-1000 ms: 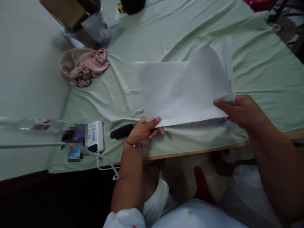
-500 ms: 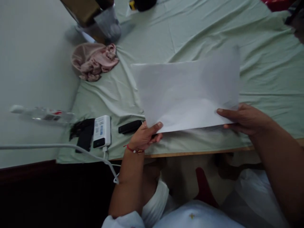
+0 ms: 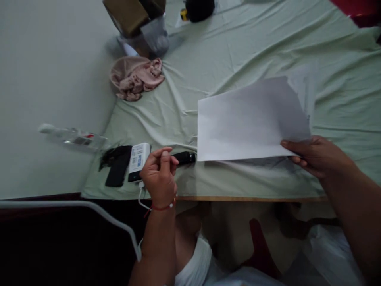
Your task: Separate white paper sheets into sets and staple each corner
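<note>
My right hand point(image 3: 312, 157) grips a white sheet of paper point(image 3: 250, 123) by its near right corner, thumb on top and fingers underneath. Behind the paper's right side shows a paler, see-through-looking sheet point(image 3: 308, 89); whether it is plastic or paper I cannot tell. My left hand point(image 3: 160, 172), with a red bracelet at the wrist, is off the paper, its fingers loosely bent and apart. Just beyond those fingers lies a black stapler-like object point(image 3: 187, 157) on the cloth, partly hidden by the hand.
A white power bank point(image 3: 141, 156) with a cable and a black phone point(image 3: 119, 171) lie at left. Near the wall is a clear bottle point(image 3: 77, 138). Farther back are a pink cloth point(image 3: 138, 78), a box point(image 3: 126, 18) and a black round object point(image 3: 200, 8). Green cloth point(image 3: 226, 59) covers the table.
My left hand has let go of the paper's left corner and moved left to the black stapler-like object. The paper hangs from my right hand alone, and the view has shifted left.
</note>
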Demonstrator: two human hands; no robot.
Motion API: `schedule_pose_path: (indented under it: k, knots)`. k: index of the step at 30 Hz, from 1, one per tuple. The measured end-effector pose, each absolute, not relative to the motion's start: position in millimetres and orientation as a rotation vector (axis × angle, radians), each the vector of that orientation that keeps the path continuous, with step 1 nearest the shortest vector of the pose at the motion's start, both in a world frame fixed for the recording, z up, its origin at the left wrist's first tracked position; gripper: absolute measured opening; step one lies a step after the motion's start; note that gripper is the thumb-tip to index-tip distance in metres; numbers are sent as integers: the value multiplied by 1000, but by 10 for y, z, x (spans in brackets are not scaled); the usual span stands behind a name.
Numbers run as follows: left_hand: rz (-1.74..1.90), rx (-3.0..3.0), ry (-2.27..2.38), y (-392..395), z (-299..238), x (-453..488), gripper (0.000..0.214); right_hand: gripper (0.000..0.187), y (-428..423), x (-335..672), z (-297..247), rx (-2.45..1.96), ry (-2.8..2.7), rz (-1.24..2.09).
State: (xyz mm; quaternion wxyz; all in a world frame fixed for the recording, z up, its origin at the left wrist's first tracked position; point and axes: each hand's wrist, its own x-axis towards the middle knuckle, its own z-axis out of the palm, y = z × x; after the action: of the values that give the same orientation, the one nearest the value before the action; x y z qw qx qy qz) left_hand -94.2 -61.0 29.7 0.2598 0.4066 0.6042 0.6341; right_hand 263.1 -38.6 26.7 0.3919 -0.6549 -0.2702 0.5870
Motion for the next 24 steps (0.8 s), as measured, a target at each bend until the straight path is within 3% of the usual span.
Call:
schedule_pose_path:
  k: [3, 7, 13, 24]
  knots:
    - [1748, 1318, 1902, -581, 180, -1128, 14, 55, -376, 2540, 229, -1700, -738, 1536]
    - [1546, 1560, 2064, -548, 38, -1267, 22, 46, -362, 2411, 232, -1657, -775, 1557]
    - [1153, 1643, 2065, -509, -159, -1401, 39, 35, -396, 2283, 296, -1651, -817, 1574]
    - [924, 1751, 1978, -512, -146, -1441, 33, 30, -395, 2170, 260, -1642, -783, 1602]
